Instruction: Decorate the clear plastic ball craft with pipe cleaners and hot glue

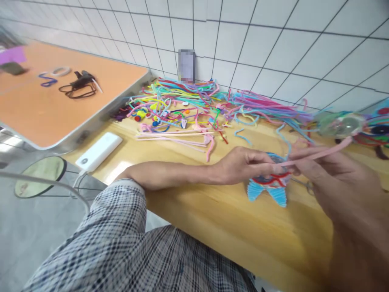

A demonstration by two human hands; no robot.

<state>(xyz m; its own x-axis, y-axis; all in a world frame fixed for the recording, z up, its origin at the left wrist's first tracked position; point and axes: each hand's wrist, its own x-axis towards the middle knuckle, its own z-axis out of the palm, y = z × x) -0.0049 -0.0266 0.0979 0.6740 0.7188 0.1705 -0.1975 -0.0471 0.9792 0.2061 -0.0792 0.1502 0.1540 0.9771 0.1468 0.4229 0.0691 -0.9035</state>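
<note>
A pink pipe cleaner (pixel 322 154) stretches between my two hands, slanting up to the right. My left hand (pixel 243 165) pinches its left end, fingers closed. My right hand (pixel 330 172) grips it further along, thumb and fingers pressed together, and its far end sticks out past them. Under and behind my left fingers lies a pipe-cleaner figure (pixel 275 188) with blue pointed ears and a red outline; my hand hides part of it. Close to my right hand, a light blue pipe cleaner (pixel 284 138) curves up from the figure. Scissors (pixel 306 185) show partly beside my right hand.
Bunches of coloured pipe cleaners (pixel 188 91) and a pink and blue bundle (pixel 267 106) line the tiled wall. A phone (pixel 187 67) leans there. A white power bank (pixel 99 152) with a cable lies left. An orange table (pixel 121 77) adjoins; a round stool (pixel 41 176) stands below.
</note>
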